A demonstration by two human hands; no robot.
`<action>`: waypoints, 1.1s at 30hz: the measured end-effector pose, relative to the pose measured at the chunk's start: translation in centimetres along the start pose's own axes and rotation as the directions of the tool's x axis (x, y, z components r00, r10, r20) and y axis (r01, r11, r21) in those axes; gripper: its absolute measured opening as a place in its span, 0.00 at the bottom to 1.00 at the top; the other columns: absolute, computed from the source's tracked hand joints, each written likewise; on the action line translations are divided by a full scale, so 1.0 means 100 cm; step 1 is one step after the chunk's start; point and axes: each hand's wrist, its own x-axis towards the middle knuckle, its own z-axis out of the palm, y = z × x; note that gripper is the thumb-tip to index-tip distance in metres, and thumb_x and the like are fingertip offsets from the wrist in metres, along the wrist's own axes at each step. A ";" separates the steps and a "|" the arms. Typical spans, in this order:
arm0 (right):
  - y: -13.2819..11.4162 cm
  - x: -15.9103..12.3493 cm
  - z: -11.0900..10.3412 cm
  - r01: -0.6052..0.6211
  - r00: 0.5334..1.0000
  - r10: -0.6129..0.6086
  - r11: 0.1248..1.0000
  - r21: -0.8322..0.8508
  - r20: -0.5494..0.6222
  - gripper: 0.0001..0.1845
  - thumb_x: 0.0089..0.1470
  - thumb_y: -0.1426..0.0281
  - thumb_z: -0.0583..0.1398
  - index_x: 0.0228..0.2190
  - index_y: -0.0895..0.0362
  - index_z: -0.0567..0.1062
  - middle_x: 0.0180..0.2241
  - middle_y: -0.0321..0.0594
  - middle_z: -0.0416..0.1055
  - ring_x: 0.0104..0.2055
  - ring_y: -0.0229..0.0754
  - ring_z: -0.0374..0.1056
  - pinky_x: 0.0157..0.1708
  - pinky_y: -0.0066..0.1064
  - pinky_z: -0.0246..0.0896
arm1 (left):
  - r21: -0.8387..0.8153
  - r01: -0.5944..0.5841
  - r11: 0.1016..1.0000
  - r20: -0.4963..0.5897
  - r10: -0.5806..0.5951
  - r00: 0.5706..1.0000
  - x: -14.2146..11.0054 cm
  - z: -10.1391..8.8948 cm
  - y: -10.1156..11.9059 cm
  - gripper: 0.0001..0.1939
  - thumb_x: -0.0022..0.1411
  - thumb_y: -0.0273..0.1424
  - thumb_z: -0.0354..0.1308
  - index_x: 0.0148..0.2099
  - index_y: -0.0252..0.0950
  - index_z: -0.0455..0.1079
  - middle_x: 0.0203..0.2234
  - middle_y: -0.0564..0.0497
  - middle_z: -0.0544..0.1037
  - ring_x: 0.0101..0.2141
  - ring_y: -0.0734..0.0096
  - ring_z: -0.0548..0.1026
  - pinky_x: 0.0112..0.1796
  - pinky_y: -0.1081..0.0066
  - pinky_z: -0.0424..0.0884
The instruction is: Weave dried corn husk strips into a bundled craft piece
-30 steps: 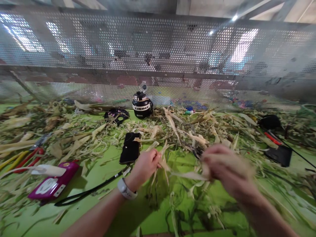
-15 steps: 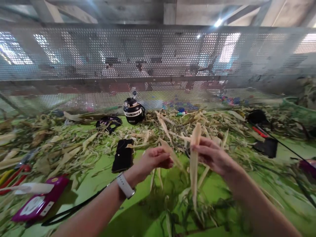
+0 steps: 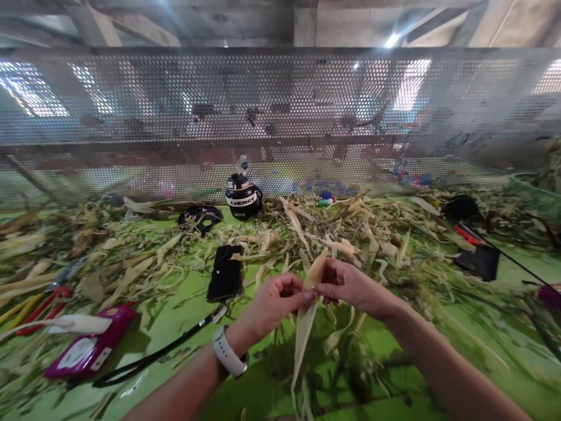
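Observation:
A long pale corn husk hangs upright in front of me, its tapered end trailing down over the green table. My left hand pinches it from the left, thumb on its face. From the other side, my right hand pinches the same husk close to its upper part. The fingertips of both hands nearly meet on it. Loose husk strips lie beneath and behind the hands, and some are partly hidden by them.
A black phone lies left of my hands, and a black jug stands behind it. A purple power bank, cables and red-handled pliers are at left. Husk scraps cover the back, below a perforated metal screen.
My hands, apart before, have come together. The husk in my right hand has moved left and is now pinched by both. The left hand's earlier strip is no longer distinct.

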 end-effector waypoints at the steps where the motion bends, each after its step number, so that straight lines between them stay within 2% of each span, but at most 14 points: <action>1: 0.001 0.001 0.002 -0.016 1.000 0.016 0.999 -0.037 0.000 0.18 0.44 0.58 0.65 0.29 0.58 0.68 0.24 0.31 0.67 0.24 0.33 0.62 0.22 0.25 0.56 | -0.011 0.005 1.000 -0.011 -0.005 1.000 -0.001 -0.001 -0.001 0.18 0.45 0.41 0.67 0.27 0.31 0.67 0.21 0.55 0.71 0.24 0.79 0.67 0.29 0.76 0.64; 4: 0.003 0.001 0.007 -0.066 0.996 0.073 0.988 -0.140 0.047 0.17 0.47 0.57 0.63 0.25 0.58 0.66 0.20 0.30 0.63 0.21 0.31 0.60 0.20 0.23 0.54 | 0.007 0.059 0.998 0.016 -0.059 0.998 -0.006 -0.005 -0.006 0.19 0.45 0.42 0.67 0.27 0.31 0.68 0.21 0.55 0.71 0.25 0.78 0.67 0.29 0.75 0.65; 8: 0.005 -0.003 0.011 -0.077 0.975 0.124 0.968 -0.239 0.187 0.15 0.51 0.60 0.60 0.27 0.59 0.66 0.24 0.31 0.63 0.23 0.32 0.62 0.22 0.24 0.60 | 0.059 0.190 0.980 0.134 -0.196 0.971 -0.017 -0.013 -0.015 0.21 0.47 0.45 0.65 0.32 0.30 0.70 0.24 0.52 0.72 0.25 0.75 0.70 0.29 0.72 0.67; 10: 0.008 -0.004 0.012 -0.068 0.961 0.135 0.961 -0.267 0.241 0.14 0.53 0.61 0.59 0.28 0.59 0.66 0.25 0.32 0.62 0.24 0.33 0.63 0.24 0.26 0.63 | 0.078 0.187 0.979 0.177 -0.199 0.964 -0.019 -0.018 -0.021 0.22 0.49 0.46 0.63 0.33 0.30 0.70 0.24 0.52 0.73 0.25 0.74 0.70 0.29 0.72 0.67; 14: 0.015 -0.002 0.015 -0.084 0.956 0.164 0.947 -0.310 0.242 0.13 0.55 0.61 0.56 0.28 0.58 0.65 0.26 0.32 0.61 0.25 0.34 0.64 0.25 0.27 0.64 | 0.083 0.112 0.990 0.193 -0.126 0.973 -0.020 -0.024 -0.033 0.21 0.52 0.46 0.61 0.33 0.29 0.70 0.25 0.51 0.73 0.27 0.75 0.69 0.30 0.74 0.66; 18: 0.015 0.001 0.016 -0.091 0.932 0.202 0.935 -0.344 0.303 0.13 0.58 0.61 0.54 0.28 0.58 0.64 0.24 0.32 0.61 0.24 0.33 0.63 0.23 0.24 0.59 | 0.029 0.184 0.983 0.253 -0.185 0.950 -0.018 -0.026 -0.036 0.21 0.53 0.45 0.60 0.35 0.30 0.70 0.25 0.50 0.74 0.25 0.75 0.71 0.30 0.73 0.67; 23: 0.014 0.002 0.016 -0.046 0.939 0.157 0.938 -0.343 0.305 0.13 0.58 0.61 0.54 0.27 0.58 0.65 0.25 0.33 0.64 0.25 0.33 0.64 0.24 0.24 0.60 | -0.038 0.279 0.960 0.269 -0.259 0.928 -0.018 -0.026 -0.031 0.23 0.49 0.47 0.62 0.35 0.30 0.69 0.24 0.50 0.75 0.24 0.74 0.72 0.31 0.71 0.70; 27: 0.015 0.002 0.016 -0.088 0.931 0.176 0.959 -0.271 0.320 0.16 0.57 0.58 0.54 0.28 0.58 0.64 0.26 0.33 0.65 0.26 0.33 0.66 0.24 0.24 0.61 | -0.030 0.306 0.951 0.272 -0.287 0.918 -0.018 -0.027 -0.028 0.24 0.49 0.48 0.62 0.36 0.30 0.69 0.24 0.49 0.75 0.23 0.73 0.73 0.31 0.70 0.71; 33: 0.015 0.001 0.014 -0.097 0.913 0.207 0.947 -0.307 0.351 0.19 0.54 0.55 0.57 0.33 0.60 0.69 0.29 0.35 0.66 0.28 0.33 0.64 0.24 0.24 0.60 | -0.014 0.300 0.954 0.283 -0.284 0.916 -0.020 -0.026 -0.027 0.21 0.49 0.47 0.62 0.32 0.31 0.69 0.21 0.52 0.74 0.22 0.75 0.72 0.28 0.73 0.70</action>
